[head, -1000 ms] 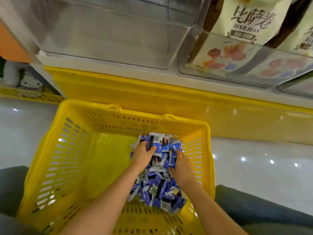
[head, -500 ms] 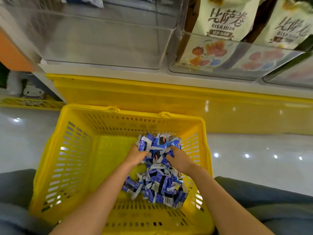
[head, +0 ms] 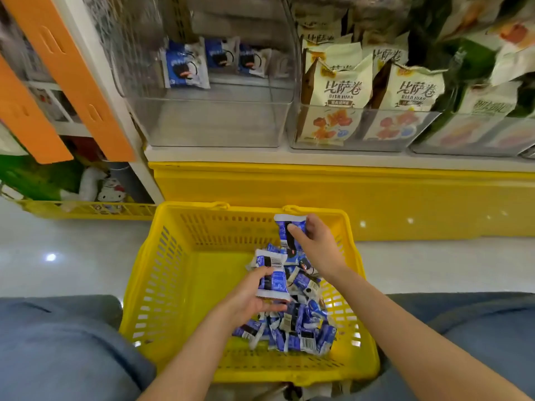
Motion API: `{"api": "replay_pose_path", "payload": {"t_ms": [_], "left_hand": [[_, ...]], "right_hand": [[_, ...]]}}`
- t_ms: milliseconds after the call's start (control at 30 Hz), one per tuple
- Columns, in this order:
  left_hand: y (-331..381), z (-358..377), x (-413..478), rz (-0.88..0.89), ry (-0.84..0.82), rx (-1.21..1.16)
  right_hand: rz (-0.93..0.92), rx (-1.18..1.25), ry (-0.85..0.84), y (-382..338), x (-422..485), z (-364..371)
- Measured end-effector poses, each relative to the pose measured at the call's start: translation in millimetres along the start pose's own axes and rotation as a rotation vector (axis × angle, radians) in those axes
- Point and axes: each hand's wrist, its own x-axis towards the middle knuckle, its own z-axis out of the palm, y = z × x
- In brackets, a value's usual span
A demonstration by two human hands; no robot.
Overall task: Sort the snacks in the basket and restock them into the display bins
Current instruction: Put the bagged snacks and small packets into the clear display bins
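Observation:
A yellow plastic basket [head: 173, 285] stands on the floor between my knees. A heap of small blue-and-white snack packets [head: 295, 328] lies in its right half. My left hand [head: 249, 296] holds one packet [head: 272, 279] flat above the heap, barcode side up. My right hand [head: 315, 244] grips another packet [head: 289, 230] upright near the basket's far rim. Above, a clear display bin [head: 208, 120] holds three of the same blue packets [head: 185, 68] at its back.
To the right of that bin, clear bins [head: 362, 125] are filled with cream snack bags. A yellow shelf base [head: 347, 198] runs behind the basket. Orange panels [head: 66, 68] and a low yellow tray with soft toys [head: 86, 209] sit at the left.
Both hands have lifted out of the heap, each with a packet. The right hand has risen toward the basket's far rim. The view has tilted up and the bins' insides show.

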Motion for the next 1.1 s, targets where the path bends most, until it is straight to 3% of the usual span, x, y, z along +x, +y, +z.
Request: {"api": "replay_pose_path", "payload": {"t_ms": [200,333,400,467,533,600,667,800,967,1100], "left_hand": [[36.9,-6.8,-29.1,0.064,-0.179,-0.163],[59.4,-10.3,-52.9,0.151,-0.261,-0.117],[68.2,-10.6,-64.2,0.22,-0.245,-0.069],[76.8,-9.0,-74.4,0.292,-0.216,-0.014],[86.9,-7.4,-84.6,0.35,-0.221,0.067],[100.2,-8.6,-96.7,0.382,-0.246,0.198],[115.6,-13.0,-107.8,0.393,-0.272,0.338],[144.0,-24.6,-120.8,0.434,-0.288,0.634],[167.8,-30.2,-120.0,0.569,-0.163,0.749],[183.5,-33.5,-113.2,0.72,-0.049,0.72]], "right_hand": [[-0.36,-0.325,-0.291,-32.8,-21.8,-7.7],[-0.51,-0.366,-0.43,-44.3,-34.2,-17.4],[-0.452,-0.152,-0.415,-52.9,-38.8,-21.5],[-0.375,0.131,-0.276,-63.7,-40.5,-21.6],[-0.299,0.258,-0.11,-72.3,-36.6,-19.2],[-0.202,0.228,-0.104,-78.6,-29.5,-19.8],[-0.14,0.183,-0.249,-84.1,-23.6,-22.6],[-0.23,0.093,-0.425,-105.8,-17.1,-21.1],[-0.35,-0.072,-0.333,-130.5,0.5,-10.1],[-0.312,-0.062,-0.304,-151.1,21.0,-9.0]]}}
